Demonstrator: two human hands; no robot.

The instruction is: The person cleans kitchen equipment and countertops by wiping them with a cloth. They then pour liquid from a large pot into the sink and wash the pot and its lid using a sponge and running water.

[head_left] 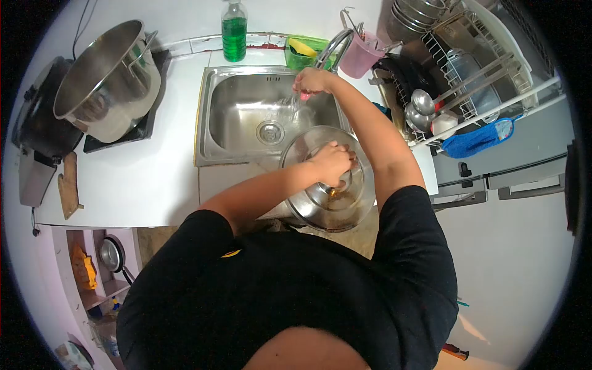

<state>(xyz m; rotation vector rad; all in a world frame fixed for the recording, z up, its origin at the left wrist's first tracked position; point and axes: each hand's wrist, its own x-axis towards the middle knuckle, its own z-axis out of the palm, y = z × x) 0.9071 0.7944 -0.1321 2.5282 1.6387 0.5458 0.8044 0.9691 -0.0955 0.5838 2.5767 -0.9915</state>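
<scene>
My left hand (333, 163) is closed over the middle of a round, shiny metal pot lid (327, 216), which is tilted over the front right edge of the steel sink (206, 117). Its grip hides the lid's centre. My right hand (313, 81) is at the spout of the curved tap (336, 46), fingers bent inward. A small pinkish bit shows under those fingers; I cannot make out what it is. Water (297, 108) falls below that hand into the basin.
A large steel pot (105, 80) stands on a black stove at left. Behind the sink are a bottle of green liquid (234, 31), a green sponge holder (299, 60) and a pink utensil cup (359, 54). A dish rack (487, 132) with ladles stands right.
</scene>
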